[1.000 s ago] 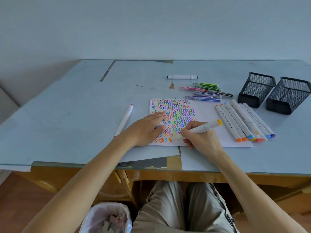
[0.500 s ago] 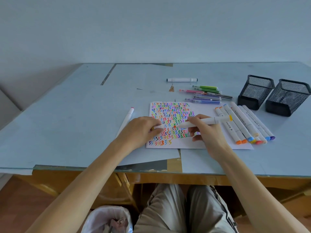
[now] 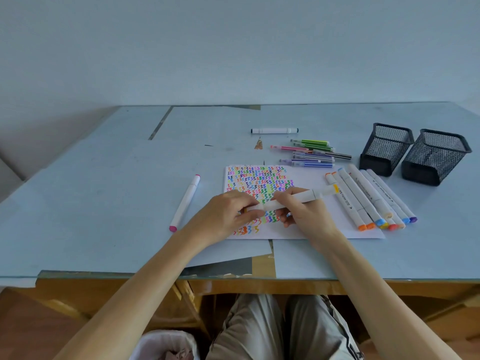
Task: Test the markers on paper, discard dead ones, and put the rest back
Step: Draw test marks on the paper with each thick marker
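Markers are spread over the blue table (image 3: 104, 203), and one white, yellow-ended marker (image 3: 298, 198) is held level just above the test paper (image 3: 311, 229). Only the head view is given. The left hand (image 3: 223, 216) curls its fingers and thumb round the near, left end of this marker, where a white cap (image 3: 253, 207) sits; whether the cap is fully seated cannot be told. The right hand (image 3: 304, 216) grips the barrel further along, thumb and fingers wrapped round it, with the yellow end pointing right.

The paper lies flat near the front edge of the table, its left half filled with rows of small coloured zigzag marks. On its right part a row of white twin-tip markers (image 3: 371, 201) lies side by side, touching one another, with orange, blue, peach and purple ends toward the person. Beyond the paper sits a loose cluster of thin pens (image 3: 311, 154) in green, pink and purple, and further back a single white marker with dark ends (image 3: 274, 130). A pink-ended marker (image 3: 185, 202) lies alone, well to the left of the paper.

Two black mesh holders (image 3: 415, 152) stand just beside each other at the right. Below the table edge a bin with a white liner (image 3: 161, 344) shows beside the person's knees.
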